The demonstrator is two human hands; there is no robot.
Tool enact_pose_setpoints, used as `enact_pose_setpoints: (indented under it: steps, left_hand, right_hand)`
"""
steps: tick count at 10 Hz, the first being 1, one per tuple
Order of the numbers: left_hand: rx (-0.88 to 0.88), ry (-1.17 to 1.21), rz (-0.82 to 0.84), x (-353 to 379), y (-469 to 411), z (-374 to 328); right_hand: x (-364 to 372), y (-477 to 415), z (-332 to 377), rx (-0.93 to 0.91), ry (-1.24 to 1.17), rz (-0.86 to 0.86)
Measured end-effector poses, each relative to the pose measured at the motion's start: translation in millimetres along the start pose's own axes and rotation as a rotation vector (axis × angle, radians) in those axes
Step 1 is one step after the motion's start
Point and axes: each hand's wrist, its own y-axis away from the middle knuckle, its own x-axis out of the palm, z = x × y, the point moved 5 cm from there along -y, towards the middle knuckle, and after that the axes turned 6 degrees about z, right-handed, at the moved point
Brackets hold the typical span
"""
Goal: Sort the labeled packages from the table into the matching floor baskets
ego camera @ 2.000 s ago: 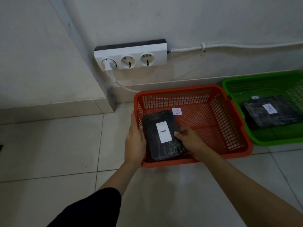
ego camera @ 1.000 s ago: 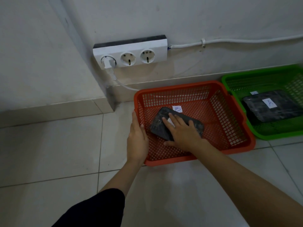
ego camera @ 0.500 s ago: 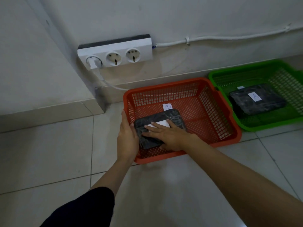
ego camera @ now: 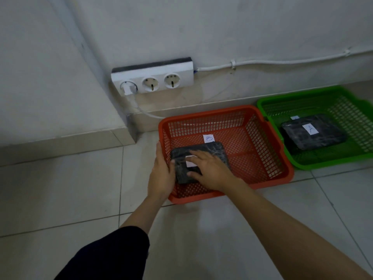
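On the tiled floor by the wall, seen from the head camera, a black plastic-wrapped rectangular package [ego camera: 201, 156] is laid in the near-left corner of the orange perforated plastic basket [ego camera: 260, 150], pinned flat by the spread fingers of the right hand [ego camera: 212, 168], while the left hand [ego camera: 161, 174] is curled loosely against its left edge and the basket wall. The package is judged stiff, fairly light and slick in its wrap, so its short edges are best taken.

Black plastic-wrapped flat package [ego camera: 210, 152] with white label, lying under the right-hand fingers [ego camera: 198, 155], in the near left corner of the orange plastic mesh basket [ego camera: 262, 150]. Second black wrapped package labelled A [ego camera: 312, 131], flat in the green plastic mesh basket [ego camera: 343, 104], well apart from the fingers.
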Motion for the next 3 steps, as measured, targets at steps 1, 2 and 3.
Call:
enact_pose_setpoints:
  steps: [1,2,3]
  left_hand:
    - [-0.148,-0.204,0.234,-16,3,-13]
    - [-0.200,-0.418,0.337,-49,6,-55]
    - [-0.139,-0.484,0.320,-93,8,-122]
  right_hand:
    - [-31,24,2,0.156,-0.022,-0.021]
    - [-76,47,13,0.246,-0.082,0.052]
    - [-130,66,29,0.302,-0.074,0.176]
